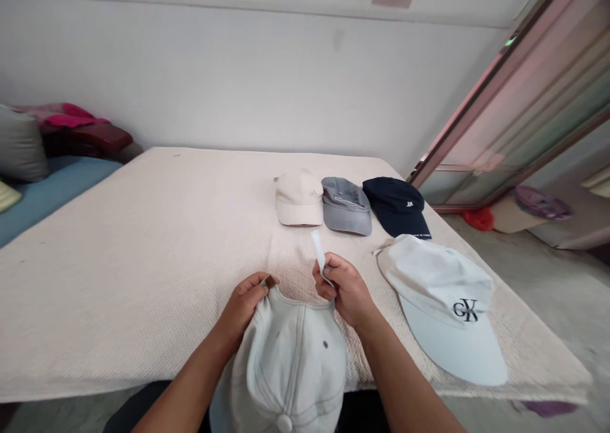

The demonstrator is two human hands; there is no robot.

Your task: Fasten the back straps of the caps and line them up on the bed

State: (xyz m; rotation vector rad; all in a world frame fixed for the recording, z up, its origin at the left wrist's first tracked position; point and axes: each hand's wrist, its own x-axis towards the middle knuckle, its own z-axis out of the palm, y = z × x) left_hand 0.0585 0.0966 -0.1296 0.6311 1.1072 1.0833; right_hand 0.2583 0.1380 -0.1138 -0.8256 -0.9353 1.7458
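A pale grey baseball cap (305,363) is held at the near edge of the table, its crown button toward me and its back opening facing away. My left hand (245,303) pinches the left side of that opening beside a small brown tab (270,281). In my right hand (345,287) the cap's light strap (318,249) is gripped, its free end sticking up. To the right lies a white cap (436,280) with black "CK"-like letters, apart from my hand.
Behind my hands, a cream cap (299,198), a grey-blue cap (347,204) and a navy cap (395,204) sit in a row on the cloth-covered table (143,249). A white wall (238,77) stands behind. At left is a grey cushion (21,144).
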